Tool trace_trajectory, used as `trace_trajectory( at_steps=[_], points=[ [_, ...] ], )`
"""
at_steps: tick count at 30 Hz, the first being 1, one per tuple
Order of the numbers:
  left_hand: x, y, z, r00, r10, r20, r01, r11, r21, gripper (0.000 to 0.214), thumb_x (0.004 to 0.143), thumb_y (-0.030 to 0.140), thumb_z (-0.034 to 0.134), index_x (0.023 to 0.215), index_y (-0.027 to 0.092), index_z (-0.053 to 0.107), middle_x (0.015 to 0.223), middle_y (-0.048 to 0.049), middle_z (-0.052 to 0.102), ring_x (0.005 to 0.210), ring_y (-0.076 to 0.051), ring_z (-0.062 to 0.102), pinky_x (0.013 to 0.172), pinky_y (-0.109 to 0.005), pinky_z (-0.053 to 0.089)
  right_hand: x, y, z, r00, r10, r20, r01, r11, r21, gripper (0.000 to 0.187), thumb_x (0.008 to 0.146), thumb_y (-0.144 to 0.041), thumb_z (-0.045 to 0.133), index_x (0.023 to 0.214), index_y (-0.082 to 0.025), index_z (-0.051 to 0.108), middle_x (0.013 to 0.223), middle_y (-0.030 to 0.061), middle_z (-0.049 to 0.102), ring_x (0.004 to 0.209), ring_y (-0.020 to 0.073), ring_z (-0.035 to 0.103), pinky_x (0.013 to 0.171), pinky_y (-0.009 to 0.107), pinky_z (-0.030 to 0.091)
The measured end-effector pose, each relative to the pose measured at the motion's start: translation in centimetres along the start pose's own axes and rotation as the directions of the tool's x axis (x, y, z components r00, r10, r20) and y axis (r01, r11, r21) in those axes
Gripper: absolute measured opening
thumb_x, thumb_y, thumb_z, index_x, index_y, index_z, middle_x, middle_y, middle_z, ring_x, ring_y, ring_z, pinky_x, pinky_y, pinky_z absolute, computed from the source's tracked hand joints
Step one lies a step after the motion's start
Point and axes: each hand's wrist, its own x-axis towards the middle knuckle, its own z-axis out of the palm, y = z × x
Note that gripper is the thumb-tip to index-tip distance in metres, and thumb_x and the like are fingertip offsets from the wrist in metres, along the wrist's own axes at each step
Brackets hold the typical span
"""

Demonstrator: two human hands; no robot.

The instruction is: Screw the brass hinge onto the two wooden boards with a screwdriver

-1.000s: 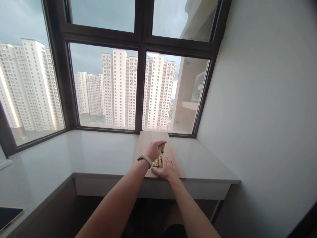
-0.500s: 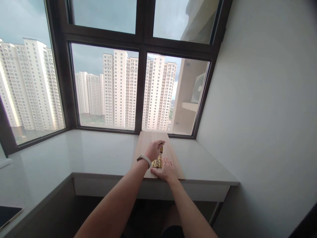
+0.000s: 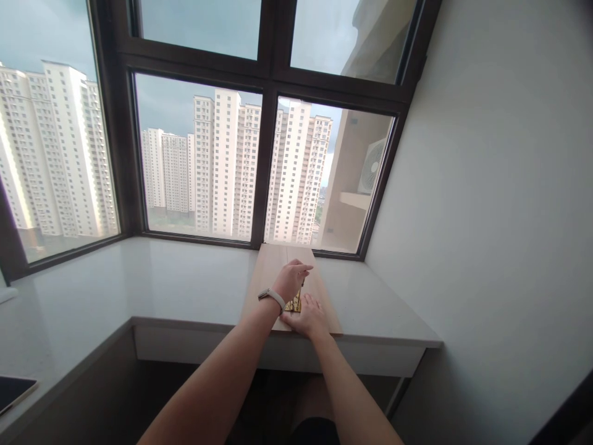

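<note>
My left hand [image 3: 291,279], with a pale-banded watch [image 3: 272,298] on its wrist, is closed around the handle of a screwdriver [image 3: 302,283]. Most of the handle is hidden by the fingers, and the shaft points down at a gold-coloured metal hinge [image 3: 291,305] with dark holes. The hinge lies on a light wooden board [image 3: 266,272]. My right hand [image 3: 309,316] rests open against the hinge's right side and the board, its fingers stretched forward and the thumb reaching along the near edge. Where the screwdriver's tip meets the hinge is too small to tell.
The board lies on a white counter [image 3: 194,278] that runs along dark-framed windows [image 3: 266,154] and bends toward me at the left. A tablet or phone [image 3: 16,390] sits at the far left edge. A plain wall [image 3: 472,204] rises at the right.
My left hand has turned on the screwdriver, its fingers now stretched farther right and covering the handle that showed before. My right hand stays in place; the view has shifted slightly.
</note>
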Motion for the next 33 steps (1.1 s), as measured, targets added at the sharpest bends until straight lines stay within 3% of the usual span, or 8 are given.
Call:
trace_trajectory(
  at_steps=[8, 13, 22, 28, 33],
  points=[
    [-0.2, -0.2, -0.5, 0.999, 0.011, 0.047, -0.005, 0.994, -0.109, 0.038, 0.1, 0.023, 0.043, 0.129, 0.026, 0.068, 0.136, -0.0055, 0.065, 0.126, -0.021, 0.06, 0.11, -0.04, 0.049, 0.0, -0.1, -0.1, 1.0, 0.007, 0.004, -0.007, 1.0, -0.007, 0.115, 0.071, -0.085, 0.053, 0.155, -0.008, 0.038, 0.161, 0.0196, 0.032, 0.151, 0.0349, 0.023, 0.123, 0.043, 0.013],
    [-0.1, -0.2, -0.2, 0.998, -0.019, 0.054, 0.027, 0.99, -0.138, 0.036, 0.099, 0.022, 0.046, 0.124, 0.024, 0.071, 0.116, -0.0059, 0.075, 0.105, -0.019, 0.07, 0.096, -0.035, 0.057, -0.1, -0.1, 0.0, 1.0, 0.0, -0.005, 0.0, 1.0, -0.005, 0.116, 0.071, -0.086, 0.051, 0.155, -0.007, 0.038, 0.161, 0.0197, 0.032, 0.151, 0.0346, 0.023, 0.123, 0.042, 0.013],
    [-0.6, -0.2, 0.5, 0.996, -0.048, -0.078, 0.045, 0.998, -0.036, 0.031, 0.096, 0.024, 0.055, 0.121, 0.023, 0.073, 0.1, -0.0072, 0.073, 0.087, -0.017, 0.069, 0.085, -0.032, 0.058, 0.2, 0.2, 0.5, 1.0, 0.004, -0.004, -0.004, 1.0, -0.003, 0.117, 0.07, -0.088, 0.048, 0.156, -0.008, 0.036, 0.162, 0.0185, 0.03, 0.151, 0.0341, 0.021, 0.123, 0.043, 0.013],
    [-0.5, 0.0, 0.5, 1.0, -0.002, -0.026, -0.001, 0.995, -0.097, 0.036, 0.101, 0.024, 0.046, 0.129, 0.024, 0.068, 0.129, -0.0062, 0.068, 0.119, -0.02, 0.064, 0.106, -0.036, 0.051, 0.1, 0.2, 0.6, 1.0, -0.001, -0.021, 0.001, 1.0, -0.01, 0.116, 0.07, -0.087, 0.049, 0.154, -0.008, 0.038, 0.16, 0.0194, 0.033, 0.15, 0.0344, 0.024, 0.123, 0.041, 0.013],
    [-0.3, -0.2, 0.8, 0.996, -0.089, -0.006, 0.087, 0.98, -0.177, 0.032, 0.099, 0.021, 0.049, 0.121, 0.021, 0.072, 0.11, -0.0061, 0.076, 0.102, -0.019, 0.07, 0.093, -0.034, 0.057, 0.0, 0.1, 0.3, 1.0, -0.008, -0.023, 0.007, 1.0, -0.01, 0.115, 0.071, -0.086, 0.05, 0.154, -0.007, 0.038, 0.16, 0.0208, 0.034, 0.15, 0.0343, 0.025, 0.122, 0.041, 0.014]
  ],
)
